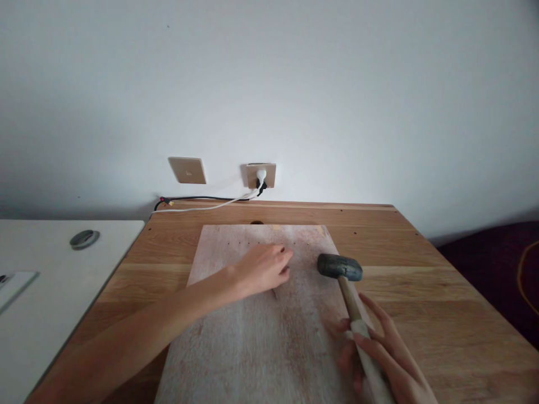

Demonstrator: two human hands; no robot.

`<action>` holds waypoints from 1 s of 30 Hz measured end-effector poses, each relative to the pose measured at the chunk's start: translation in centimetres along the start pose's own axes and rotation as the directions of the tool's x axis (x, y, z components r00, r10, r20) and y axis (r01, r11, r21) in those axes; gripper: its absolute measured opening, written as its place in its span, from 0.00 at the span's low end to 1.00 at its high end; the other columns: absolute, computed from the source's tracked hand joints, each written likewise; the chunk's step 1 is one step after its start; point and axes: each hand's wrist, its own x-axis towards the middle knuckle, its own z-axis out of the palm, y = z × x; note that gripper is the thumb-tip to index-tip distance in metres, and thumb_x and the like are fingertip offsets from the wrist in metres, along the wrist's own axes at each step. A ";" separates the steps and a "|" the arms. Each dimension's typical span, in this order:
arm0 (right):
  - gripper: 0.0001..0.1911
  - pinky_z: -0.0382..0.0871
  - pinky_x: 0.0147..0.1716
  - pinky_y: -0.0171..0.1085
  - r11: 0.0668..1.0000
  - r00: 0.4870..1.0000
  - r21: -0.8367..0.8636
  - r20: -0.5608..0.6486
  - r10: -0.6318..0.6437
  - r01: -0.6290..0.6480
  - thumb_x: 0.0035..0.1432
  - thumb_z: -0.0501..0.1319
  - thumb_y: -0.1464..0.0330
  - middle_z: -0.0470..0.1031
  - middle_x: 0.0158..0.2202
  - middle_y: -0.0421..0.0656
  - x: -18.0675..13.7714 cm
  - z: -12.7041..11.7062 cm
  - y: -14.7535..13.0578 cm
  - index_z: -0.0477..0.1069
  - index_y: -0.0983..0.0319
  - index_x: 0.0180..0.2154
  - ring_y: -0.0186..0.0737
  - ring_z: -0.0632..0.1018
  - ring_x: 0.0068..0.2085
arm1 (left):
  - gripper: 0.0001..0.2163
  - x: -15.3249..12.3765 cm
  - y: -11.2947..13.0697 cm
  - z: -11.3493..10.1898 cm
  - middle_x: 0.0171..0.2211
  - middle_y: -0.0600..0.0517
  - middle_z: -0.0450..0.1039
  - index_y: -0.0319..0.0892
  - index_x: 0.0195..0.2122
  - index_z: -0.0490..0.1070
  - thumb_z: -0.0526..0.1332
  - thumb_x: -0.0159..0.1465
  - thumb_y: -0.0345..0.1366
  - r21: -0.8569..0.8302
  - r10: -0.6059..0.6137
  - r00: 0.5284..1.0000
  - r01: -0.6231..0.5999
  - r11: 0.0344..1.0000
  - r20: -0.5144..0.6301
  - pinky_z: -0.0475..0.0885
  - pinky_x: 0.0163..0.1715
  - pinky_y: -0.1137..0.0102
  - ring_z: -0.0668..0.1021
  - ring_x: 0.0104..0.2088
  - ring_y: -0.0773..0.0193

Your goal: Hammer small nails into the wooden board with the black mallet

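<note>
My left hand (265, 268) is over the upper part of a worn, whitish wooden board (244, 348), its fingers curled and pinched together. Whatever they may hold is hidden or too small to make out. A row of small dark dots, nails or holes, runs along the board near its far edge, on both sides of that hand. In my right hand (389, 353) is a mallet (340, 266) with a dark head and a pale wooden handle, gripped partway down. The mallet head is by the board's right edge, apart from my left hand.
The board lies on a wooden tabletop (425, 314) against the wall. A white surface (54, 303) with a round grey cable cover (85, 239) adjoins at left. Cables (206, 209) run along the back to a wall socket (252, 175). Dark fabric (492, 269) shows at right.
</note>
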 end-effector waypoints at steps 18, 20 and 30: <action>0.37 0.70 0.15 0.36 0.823 0.955 -0.524 -0.055 -0.291 0.221 0.62 0.61 0.45 0.76 0.18 0.40 1.3 -1.4 1.0 0.73 0.61 0.63 0.47 0.79 0.19 | 0.07 4.8 -1.8 1.8 0.36 0.50 0.79 0.39 0.38 0.79 0.63 0.63 0.24 -0.384 -0.006 0.988 -0.053 0.922 -0.151 0.72 0.37 0.70 0.79 0.33 0.64; 0.36 0.68 0.14 0.35 0.807 0.956 -0.549 -0.048 -0.290 0.218 0.65 0.59 0.46 0.74 0.17 0.38 1.3 -1.5 0.9 0.72 0.61 0.65 0.45 0.77 0.16 | 0.07 6.5 -2.7 2.0 0.35 0.51 0.81 0.38 0.39 0.79 0.64 0.63 0.24 -0.522 -0.076 0.983 -0.024 0.853 -0.169 0.71 0.37 0.71 0.79 0.32 0.65; 0.36 0.74 0.17 0.37 0.744 0.952 -0.631 -0.025 -0.306 0.222 0.68 0.57 0.50 0.78 0.18 0.41 1.7 -2.8 1.0 0.69 0.64 0.68 0.51 0.84 0.22 | 0.07 10.7 -2.4 4.0 0.36 0.51 0.83 0.39 0.39 0.81 0.64 0.63 0.24 -0.636 -0.050 0.985 -0.069 0.769 -0.167 0.71 0.34 0.73 0.79 0.30 0.67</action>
